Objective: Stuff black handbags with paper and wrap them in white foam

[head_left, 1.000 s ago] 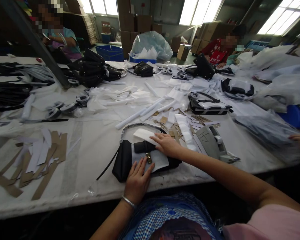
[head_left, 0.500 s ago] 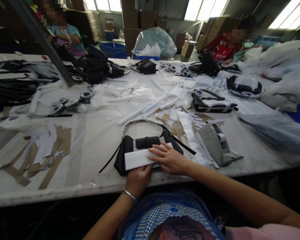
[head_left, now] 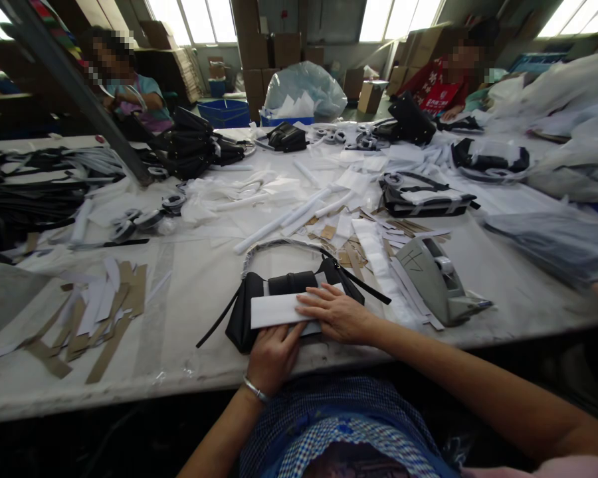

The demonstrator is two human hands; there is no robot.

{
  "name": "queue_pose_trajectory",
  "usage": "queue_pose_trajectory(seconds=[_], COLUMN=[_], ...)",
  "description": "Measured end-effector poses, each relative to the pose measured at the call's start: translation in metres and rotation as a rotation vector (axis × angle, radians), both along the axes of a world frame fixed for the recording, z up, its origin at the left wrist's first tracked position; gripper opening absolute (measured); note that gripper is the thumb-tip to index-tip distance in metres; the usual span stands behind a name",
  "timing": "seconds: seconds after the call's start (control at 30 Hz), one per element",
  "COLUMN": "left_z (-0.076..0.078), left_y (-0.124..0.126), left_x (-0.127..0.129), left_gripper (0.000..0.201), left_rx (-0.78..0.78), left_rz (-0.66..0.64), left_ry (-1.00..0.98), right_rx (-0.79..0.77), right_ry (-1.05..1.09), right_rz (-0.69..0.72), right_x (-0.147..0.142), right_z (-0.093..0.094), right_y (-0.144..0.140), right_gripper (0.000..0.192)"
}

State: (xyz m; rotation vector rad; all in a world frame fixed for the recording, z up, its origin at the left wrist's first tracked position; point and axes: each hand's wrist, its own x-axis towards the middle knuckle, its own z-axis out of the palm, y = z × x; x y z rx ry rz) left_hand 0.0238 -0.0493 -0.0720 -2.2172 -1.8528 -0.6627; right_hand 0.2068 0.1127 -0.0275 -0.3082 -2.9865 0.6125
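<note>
A small black handbag [head_left: 249, 305] with a thin strap lies near the table's front edge. A folded strip of white paper [head_left: 276, 309] lies across its front. My left hand [head_left: 273, 355] grips the bag's near edge and the paper from below. My right hand [head_left: 336, 313] lies flat on the paper's right end, fingers spread, pressing it down on the bag.
A grey tape dispenser [head_left: 436, 279] stands right of the bag. Cardboard and white paper strips [head_left: 99, 309] lie at the left. Tape rolls [head_left: 144, 216], more black bags [head_left: 423, 199] and white paper rolls cover the far table. Two other people sit at the back.
The white paper was folded down over the bag's front, covering the clasp. My left hand slid back to the bag's near edge, and my right hand moved down onto the paper.
</note>
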Motion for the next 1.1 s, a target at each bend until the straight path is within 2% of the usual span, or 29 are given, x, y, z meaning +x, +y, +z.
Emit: queue_pose_trajectory(seconds=[0.17,0.27,0.33,0.4,0.47,0.53,0.6,0.67,0.73,0.83,0.9,0.97,1.03,1.1], left_z=[0.031,0.038,0.03,0.014,-0.001,-0.011,-0.014,-0.014,-0.016,-0.024,-0.029,-0.031,-0.027,-0.018], left_y=[-0.009,0.003,0.015,0.024,0.026,0.024,0.022,0.021,0.022,0.025,0.026,0.026,0.026,0.025], left_x=[0.005,0.009,0.01,0.01,0.011,0.012,0.013,0.014,0.014,0.009,0.006,0.005,0.008,0.011], left_gripper=[0.044,0.053,0.064,0.075,0.079,0.079,0.077,0.074,0.074,0.071,0.068,0.067,0.07,0.074], left_rx=[0.221,0.162,0.079,0.034,0.021,0.007,0.002,0.003,0.017,0.064,0.09,0.091,0.058,0.017], left_rz=[-0.01,0.035,0.068,0.08,0.107,0.158,0.184,0.189,0.193,0.172,0.142,0.136,0.161,0.171], left_ry=[-0.122,-0.084,0.002,0.093,0.169,0.211,0.219,0.197,0.163,0.18,0.232,0.253,0.223,0.194], right_rx=[-0.011,-0.035,-0.086,-0.186,-0.323,-0.383,-0.24,0.038,0.146,0.207,0.245,0.282,0.319,0.332], right_ry=[0.027,0.053,0.068,0.062,0.036,0.031,0.069,0.074,0.058,0.015,-0.003,0.007,0.051,0.177], right_rz=[-0.024,-0.019,-0.027,0.008,0.084,0.105,-0.005,-0.158,-0.237,-0.256,-0.232,-0.199,-0.189,-0.206], right_x=[0.002,0.002,0.004,0.003,-0.005,-0.027,-0.063,-0.108,-0.153,-0.202,-0.219,-0.225,-0.219,-0.201], right_z=[-0.006,-0.006,-0.001,0.01,0.024,0.035,0.04,0.035,0.023,0.005,-0.002,0.001,0.014,0.034], right_y=[-0.004,-0.006,-0.004,0.007,0.03,0.063,0.102,0.139,0.168,0.193,0.2,0.203,0.203,0.197], right_gripper=[0.063,0.062,0.064,0.062,0.046,0.03,0.028,0.032,0.041,0.052,0.045,0.03,0.023,0.028])
